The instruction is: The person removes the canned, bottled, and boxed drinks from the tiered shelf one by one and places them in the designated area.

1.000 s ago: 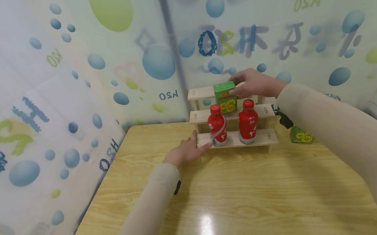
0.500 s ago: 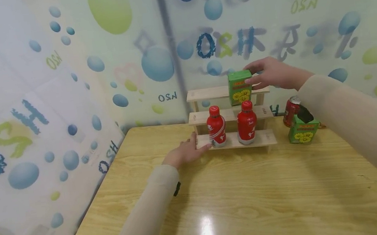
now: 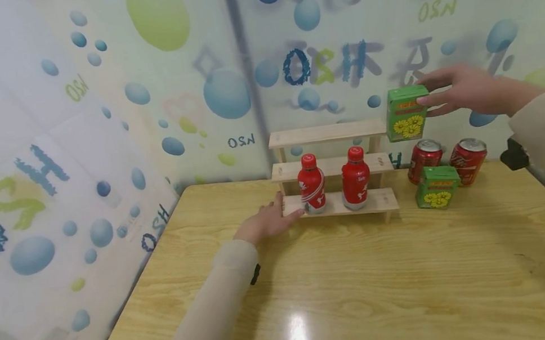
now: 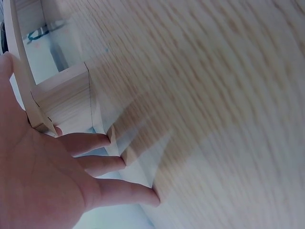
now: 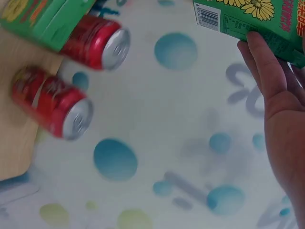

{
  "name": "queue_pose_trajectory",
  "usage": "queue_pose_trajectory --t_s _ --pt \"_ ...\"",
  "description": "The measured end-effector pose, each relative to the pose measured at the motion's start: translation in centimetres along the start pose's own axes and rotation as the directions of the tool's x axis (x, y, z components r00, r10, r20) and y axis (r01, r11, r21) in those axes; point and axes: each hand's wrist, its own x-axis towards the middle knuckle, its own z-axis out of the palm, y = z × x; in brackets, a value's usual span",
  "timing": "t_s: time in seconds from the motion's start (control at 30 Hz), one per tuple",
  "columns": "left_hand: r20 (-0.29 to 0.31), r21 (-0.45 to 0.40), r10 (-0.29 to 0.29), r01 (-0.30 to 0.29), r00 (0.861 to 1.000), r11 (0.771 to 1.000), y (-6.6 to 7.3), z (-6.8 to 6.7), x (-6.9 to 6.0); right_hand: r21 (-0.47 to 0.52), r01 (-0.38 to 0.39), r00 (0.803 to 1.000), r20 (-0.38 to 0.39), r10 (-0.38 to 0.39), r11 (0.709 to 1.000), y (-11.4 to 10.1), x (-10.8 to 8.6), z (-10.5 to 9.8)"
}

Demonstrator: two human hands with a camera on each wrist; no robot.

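A green carton with yellow flowers (image 3: pixel 407 114) hangs in the air right of the wooden shelf's top tier (image 3: pixel 326 133), pinched by the right hand (image 3: pixel 472 90). In the right wrist view the fingers of that hand (image 5: pixel 281 95) lie along the carton's side (image 5: pixel 238 24). The left hand (image 3: pixel 269 219) rests at the left end of the bottom tier (image 3: pixel 337 203), fingers spread. The left wrist view has this hand (image 4: pixel 52 176) with fingertips on the table and the palm beside the shelf's wood (image 4: pixel 64 95). Two red bottles (image 3: pixel 312 185) (image 3: pixel 355 179) stand upright on the bottom tier.
Right of the shelf, another green carton (image 3: pixel 437 188) stands on the wooden table (image 3: pixel 358 284). Behind it are two red cans (image 3: pixel 424 161) (image 3: pixel 469 162). A patterned wall (image 3: pixel 221 40) rises behind the table, another along its left side.
The right hand has carried the green carton from the shelf's middle tier up and to the right, past the shelf. The cans have come into view. The left hand has stayed in place.
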Motion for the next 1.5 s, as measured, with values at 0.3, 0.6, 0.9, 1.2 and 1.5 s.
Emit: queue_pose_trajectory --t_s 0.3,0.6,0.9,1.2,1.5 --pt "0.002 -0.004 -0.011 0.011 1.0 1.0 -0.4 -0.6 -0.2 -0.162 -0.1 0.994 -0.058 0.092 0.982 6.5 -4.6 -3.2" --pt "0.002 -0.015 -0.026 0.026 1.0 1.0 -0.5 -1.1 -0.2 -0.127 -0.183 0.983 -0.047 0.179 0.975 12.4 -7.6 -3.0" --pt "0.013 -0.022 -0.02 0.02 1.0 1.0 -0.4 -0.8 0.2 -0.055 -0.224 0.975 0.003 0.224 0.973 17.5 -9.2 1.0" --pt "0.01 -0.005 -0.009 0.009 1.0 1.0 -0.1 -0.5 0.3 0.031 -0.197 0.98 -0.001 0.197 0.98 20.8 -9.7 4.6" --pt "0.012 0.006 0.009 -0.009 1.0 1.0 0.2 -0.2 0.0 0.056 -0.168 0.985 -0.032 0.17 0.984 22.3 -10.2 5.9"
